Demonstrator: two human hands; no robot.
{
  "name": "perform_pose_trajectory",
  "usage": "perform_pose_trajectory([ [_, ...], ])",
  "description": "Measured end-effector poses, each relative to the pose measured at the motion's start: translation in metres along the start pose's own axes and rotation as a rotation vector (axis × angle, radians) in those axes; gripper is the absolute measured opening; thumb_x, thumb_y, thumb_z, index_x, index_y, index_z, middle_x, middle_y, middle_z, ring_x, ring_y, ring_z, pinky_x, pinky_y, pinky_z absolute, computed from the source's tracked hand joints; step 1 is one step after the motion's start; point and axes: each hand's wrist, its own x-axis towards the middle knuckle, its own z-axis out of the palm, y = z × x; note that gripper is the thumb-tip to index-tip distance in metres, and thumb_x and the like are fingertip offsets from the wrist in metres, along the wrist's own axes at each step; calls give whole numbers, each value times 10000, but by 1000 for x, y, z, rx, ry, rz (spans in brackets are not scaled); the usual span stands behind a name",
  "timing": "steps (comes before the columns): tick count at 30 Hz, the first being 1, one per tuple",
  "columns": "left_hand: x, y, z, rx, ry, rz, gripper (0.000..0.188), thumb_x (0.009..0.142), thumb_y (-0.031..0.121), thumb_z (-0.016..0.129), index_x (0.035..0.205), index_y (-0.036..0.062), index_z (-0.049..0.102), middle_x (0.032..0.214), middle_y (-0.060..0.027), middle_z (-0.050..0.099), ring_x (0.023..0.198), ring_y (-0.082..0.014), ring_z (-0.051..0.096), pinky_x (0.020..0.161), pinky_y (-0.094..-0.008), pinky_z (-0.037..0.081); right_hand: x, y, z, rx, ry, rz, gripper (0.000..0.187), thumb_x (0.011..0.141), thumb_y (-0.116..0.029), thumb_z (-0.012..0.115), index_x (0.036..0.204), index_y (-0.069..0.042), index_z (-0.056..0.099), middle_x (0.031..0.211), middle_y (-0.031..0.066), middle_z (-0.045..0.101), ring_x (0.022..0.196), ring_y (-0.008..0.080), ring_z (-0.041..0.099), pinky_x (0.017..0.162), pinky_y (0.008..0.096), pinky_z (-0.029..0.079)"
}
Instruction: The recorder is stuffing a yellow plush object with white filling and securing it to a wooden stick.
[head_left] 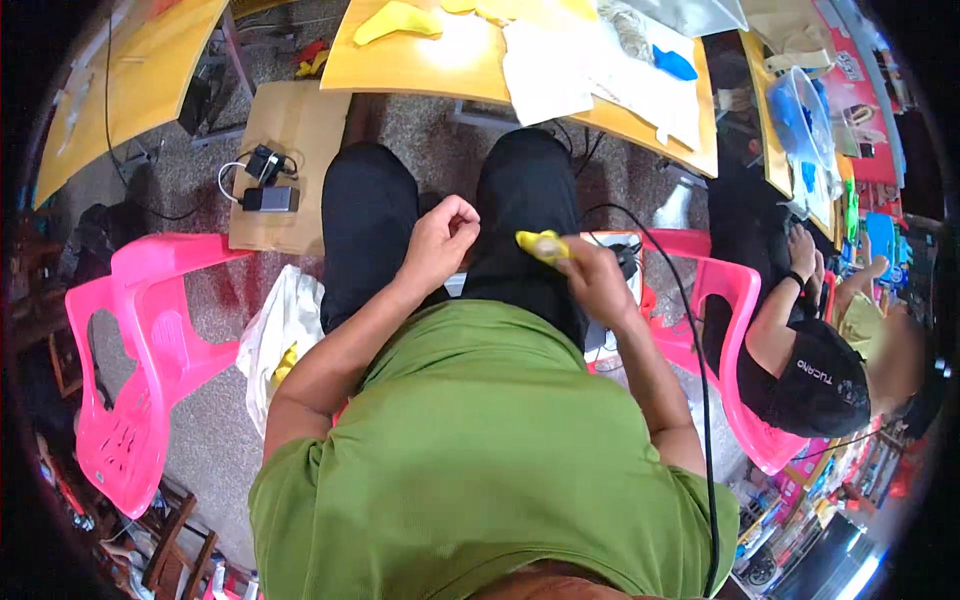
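From my remote view, the right hand (597,280) has its thumb and fingers closed on one end of a yellow piece (530,241). The left hand (440,242) hangs over the gap between the knees, fingers curled loosely toward the thumb; I cannot tell whether their tips meet or pinch anything.

Ahead I see the worktop (450,75): a larger yellow shape (397,22) lies by its left edge, white cloth (545,75) overhangs its near edge, and a blue item (675,63) sits toward its right edge. Left of the knees, black adapters (270,198) rest by the left edge of a cardboard sheet (290,125). A black cable (690,315) loops down just beside the right forearm, passing in front of a pink chair (740,290). A co-worker (800,360) sits farther right.

The held piece is over the right thigh (525,190), apart from the left hand. Its long axis slants slightly, the free end pointing left and a little forward, toward the knees.
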Motion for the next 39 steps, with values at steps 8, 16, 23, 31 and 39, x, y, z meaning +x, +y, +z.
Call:
perform_pose_trajectory([
  [8,-5,28,17,195,-327,541,556,701,142,698,1202,49,476,1088,-131,483,1021,-272,506,838,-344,438,-5,-28,-12,660,-111,444,256,909,-139,522,1134,-20,551,746,-2,571,587,52,517,489,200,435],
  [16,-16,43,17,-62,-359,184,275,744,113,699,991,9,638,758,-61,643,651,-99,578,591,-274,458,7,-47,-14,290,138,-153,499,745,-103,714,1191,-47,500,1113,134,520,1028,243,524,880,315,421],
  [23,-27,52,13,-146,-369,91,252,777,94,676,1016,17,648,739,-16,645,604,-49,551,541,-220,446,7,-53,-16,307,7,-19,155,773,-96,673,836,-21,553,883,112,489,769,242,524,632,326,439],
  [31,-36,56,15,-426,-316,-43,215,848,110,620,1044,22,631,820,-20,643,628,-56,557,557,-202,459,14,-48,-20,157,-22,-203,223,783,-190,675,768,-25,526,841,114,460,723,250,501,592,333,433],
  [39,-29,63,0,-363,-211,36,223,855,101,611,1066,29,611,840,-23,642,656,-56,562,582,-194,460,11,-64,-25,275,269,-100,263,698,-55,734,886,-46,552,964,105,498,726,150,515,591,231,449],
])
